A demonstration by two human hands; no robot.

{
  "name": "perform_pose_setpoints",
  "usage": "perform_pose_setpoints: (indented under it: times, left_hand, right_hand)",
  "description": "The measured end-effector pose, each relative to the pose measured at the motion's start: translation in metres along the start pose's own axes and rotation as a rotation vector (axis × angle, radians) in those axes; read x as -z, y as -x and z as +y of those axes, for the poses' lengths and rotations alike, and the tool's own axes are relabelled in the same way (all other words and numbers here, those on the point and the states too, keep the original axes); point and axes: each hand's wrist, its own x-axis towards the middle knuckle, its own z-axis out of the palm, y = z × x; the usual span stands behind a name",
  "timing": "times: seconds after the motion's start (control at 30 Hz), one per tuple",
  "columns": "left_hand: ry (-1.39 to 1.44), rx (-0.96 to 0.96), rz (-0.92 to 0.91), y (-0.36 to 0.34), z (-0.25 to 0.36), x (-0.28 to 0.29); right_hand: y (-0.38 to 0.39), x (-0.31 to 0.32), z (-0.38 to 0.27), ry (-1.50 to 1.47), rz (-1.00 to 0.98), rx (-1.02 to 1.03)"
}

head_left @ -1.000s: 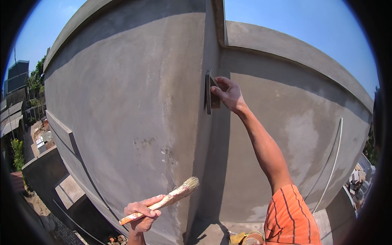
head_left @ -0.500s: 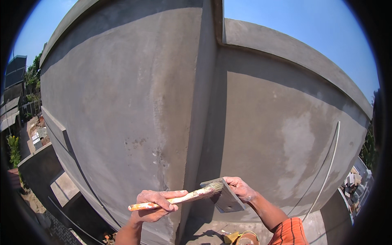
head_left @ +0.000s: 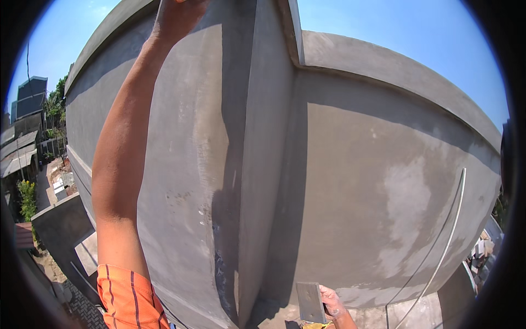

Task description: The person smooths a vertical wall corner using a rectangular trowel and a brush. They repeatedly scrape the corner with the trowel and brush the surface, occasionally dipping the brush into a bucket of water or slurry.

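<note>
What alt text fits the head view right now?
A person's right hand grips a flat rectangular float low in the picture; the left hand, partly cut off, is raised to the top edge. Behind stands a grey wall under blue sky.

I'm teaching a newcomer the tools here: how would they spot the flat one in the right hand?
Start at the grey wall on the right, with the pale pipe against it. Near the bottom left of that wall, the right hand holds a flat grey tool. Its broad rectangular face sets it apart from the thin, curved pipe.
</note>
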Motion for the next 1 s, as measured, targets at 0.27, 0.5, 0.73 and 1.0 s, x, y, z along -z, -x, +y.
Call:
perform_pose_setpoints:
  times: [0.27,0.5,0.73,1.0]
  left_hand:
    - [0.456,-0.26,-0.138,0.007,-0.012,-0.026]
    - [-0.045,-0.204,-0.242,0.066,-0.004,0.015]
    - [0.236,0.251,0.003,0.193,0.082,0.08]
    - [0.35,0.406,-0.006,0.336,0.157,0.103]
  right_hand:
    - [0.023,0.01,0.018,-0.2,0.15,-0.119]
    - [0.008,0.012,-0.001,-0.431,0.28,-0.122]
    - [-0.055,-0.082,-0.208,0.332,0.12,0.735]
    - [-0.127,-0.355,-0.337,2.201,0.464,1.993]
